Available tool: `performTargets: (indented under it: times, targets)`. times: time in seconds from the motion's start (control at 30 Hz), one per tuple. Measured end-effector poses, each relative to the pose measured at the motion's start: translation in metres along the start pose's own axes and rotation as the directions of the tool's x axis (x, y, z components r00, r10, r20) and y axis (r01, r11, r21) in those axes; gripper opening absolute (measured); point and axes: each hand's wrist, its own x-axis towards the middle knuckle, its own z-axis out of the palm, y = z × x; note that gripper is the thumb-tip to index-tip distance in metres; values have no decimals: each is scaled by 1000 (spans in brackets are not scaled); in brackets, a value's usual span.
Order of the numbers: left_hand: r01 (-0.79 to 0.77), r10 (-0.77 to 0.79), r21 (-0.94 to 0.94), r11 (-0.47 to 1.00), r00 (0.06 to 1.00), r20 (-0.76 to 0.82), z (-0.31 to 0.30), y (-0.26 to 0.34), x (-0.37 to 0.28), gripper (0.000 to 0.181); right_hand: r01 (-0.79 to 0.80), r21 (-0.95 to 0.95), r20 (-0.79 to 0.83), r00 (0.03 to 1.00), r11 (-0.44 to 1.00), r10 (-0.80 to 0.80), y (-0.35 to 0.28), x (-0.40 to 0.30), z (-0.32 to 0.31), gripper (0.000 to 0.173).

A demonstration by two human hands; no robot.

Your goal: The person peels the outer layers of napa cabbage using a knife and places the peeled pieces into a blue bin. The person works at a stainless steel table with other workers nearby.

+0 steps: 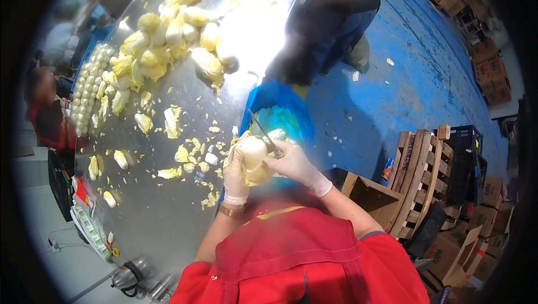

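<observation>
A pale Chinese cabbage head (254,157) is held in front of me over the near edge of a blue-lined bin. My left hand (236,173), in a whitish glove, grips its left side. In my right hand (296,163), gloved too, is a knife (261,126) whose thin blade points up and left, beside the cabbage; the fingers also touch the cabbage's right side. Cabbage leaves lie inside the blue plastic liner (303,110) of the bin. A heap of yellow-white cabbages (168,39) rests on the metal table (155,207), with loose leaves and scraps nearer me.
A person in dark clothes (332,22) stands beyond the bin. Other people are across the table at left. On the right are a cardboard box (372,197), wooden pallets (416,178) and black crates (466,165). A metal kettle (126,278) stands at lower left.
</observation>
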Motion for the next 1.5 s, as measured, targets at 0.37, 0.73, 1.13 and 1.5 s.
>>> performTargets:
  times: [0.37,0.73,1.13,1.5]
  targets:
    - [-30,37,123,992,998,-59,26,-3,-2,39,-58,60,-106,992,997,64,-9,-23,-4,52]
    - [18,0,432,902,999,-42,13,-18,14,25,10,68,-119,993,998,-2,15,-25,-7,51]
    - [-263,161,697,666,964,210,-14,-65,75,34,-1,631,-106,990,776,87,61,-12,-19,29]
    - [-281,206,546,789,959,196,10,-39,28,56,88,-40,-274,957,995,-96,16,-6,-3,40]
